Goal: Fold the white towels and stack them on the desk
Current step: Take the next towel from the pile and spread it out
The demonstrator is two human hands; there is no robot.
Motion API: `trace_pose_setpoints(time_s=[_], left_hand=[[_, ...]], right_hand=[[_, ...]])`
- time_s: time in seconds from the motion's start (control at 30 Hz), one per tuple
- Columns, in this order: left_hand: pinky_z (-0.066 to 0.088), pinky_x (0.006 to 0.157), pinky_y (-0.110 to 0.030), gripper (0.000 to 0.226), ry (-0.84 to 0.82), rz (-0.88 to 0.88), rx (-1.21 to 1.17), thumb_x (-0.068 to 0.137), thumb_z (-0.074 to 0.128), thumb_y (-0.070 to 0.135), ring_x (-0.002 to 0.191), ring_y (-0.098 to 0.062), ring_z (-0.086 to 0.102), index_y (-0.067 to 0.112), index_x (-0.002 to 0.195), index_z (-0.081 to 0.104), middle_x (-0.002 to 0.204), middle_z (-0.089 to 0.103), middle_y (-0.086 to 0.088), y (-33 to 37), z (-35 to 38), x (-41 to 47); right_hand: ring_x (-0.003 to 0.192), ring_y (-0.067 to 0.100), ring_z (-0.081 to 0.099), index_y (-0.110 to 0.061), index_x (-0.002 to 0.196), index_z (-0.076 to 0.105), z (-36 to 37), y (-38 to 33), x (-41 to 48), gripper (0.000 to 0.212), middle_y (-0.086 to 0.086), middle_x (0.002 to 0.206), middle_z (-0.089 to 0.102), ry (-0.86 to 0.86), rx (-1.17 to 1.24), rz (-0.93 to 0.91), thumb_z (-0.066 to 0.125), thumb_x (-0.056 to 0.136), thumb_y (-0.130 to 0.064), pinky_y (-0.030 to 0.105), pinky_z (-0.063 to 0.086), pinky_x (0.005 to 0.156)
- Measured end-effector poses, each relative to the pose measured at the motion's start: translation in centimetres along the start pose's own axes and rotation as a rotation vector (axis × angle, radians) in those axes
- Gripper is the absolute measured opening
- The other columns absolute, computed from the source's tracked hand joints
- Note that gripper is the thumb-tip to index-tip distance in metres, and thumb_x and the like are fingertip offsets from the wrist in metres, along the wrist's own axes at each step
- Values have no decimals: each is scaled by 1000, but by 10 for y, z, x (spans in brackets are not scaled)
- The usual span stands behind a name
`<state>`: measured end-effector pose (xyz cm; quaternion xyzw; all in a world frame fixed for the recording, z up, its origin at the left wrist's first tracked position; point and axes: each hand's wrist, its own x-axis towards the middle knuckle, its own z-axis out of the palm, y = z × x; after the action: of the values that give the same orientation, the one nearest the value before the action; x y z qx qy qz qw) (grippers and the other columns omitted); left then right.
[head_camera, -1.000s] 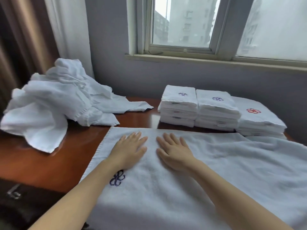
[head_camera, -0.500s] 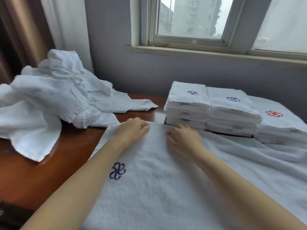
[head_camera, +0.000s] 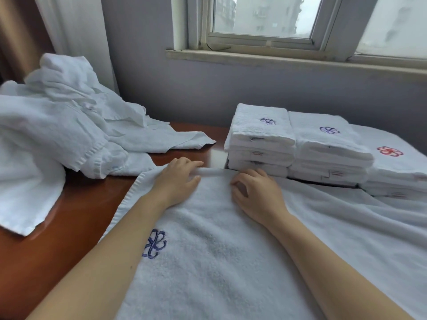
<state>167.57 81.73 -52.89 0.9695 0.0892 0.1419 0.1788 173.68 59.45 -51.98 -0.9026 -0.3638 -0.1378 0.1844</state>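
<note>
A heap of unfolded white towels lies on the wooden desk at its far left corner, spilling toward the left edge. In the middle, the spread towel with a blue emblem covers the near part of the desk. The left hand grips its far hem, fingers curled over the edge. Just beside it, the right hand pinches the same hem with bent fingers. Along the far right edge, three stacks of folded towels sit touching side by side, the rightmost bearing a red emblem.

2 bare, slender forearms, uncovered to the frame edge; left hand and right hand likewise bare.
</note>
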Motion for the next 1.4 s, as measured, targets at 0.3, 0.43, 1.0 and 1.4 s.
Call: trace_pose_setpoints(time_s=[0.3,0.43,1.0,1.4], left_hand=[[47,65,-35,23,222,172,-197,75,65,11,76,-14,54,29,80,52,85,56,11,14,-18,-13],[46,60,-35,28,295,237,-154,72,65,4,72,-18,54,26,78,50,84,55,11,18,-28,-19],[38,60,-30,13,156,255,248,77,60,11,68,-21,53,22,82,54,74,52,12,39,-99,-106],[47,70,-29,66,-303,-136,266,71,39,90,84,-8,57,27,83,57,89,61,13,52,-95,-187]], right_hand=[[123,23,45,-23,140,50,3,0,-2,67,-4,134,55,140,-37,-71,66,75,-26,36,32,97],[113,22,55,-22,115,66,-1,3,-1,41,-5,109,67,153,-99,-56,66,75,-28,34,26,99],[68,21,57,-25,78,60,-79,-28,-53,17,-7,71,63,112,-70,-206,68,78,-40,27,31,54],[73,16,57,-26,73,52,-67,-47,-128,44,-9,73,58,-159,-97,-351,43,88,-66,28,32,54]])
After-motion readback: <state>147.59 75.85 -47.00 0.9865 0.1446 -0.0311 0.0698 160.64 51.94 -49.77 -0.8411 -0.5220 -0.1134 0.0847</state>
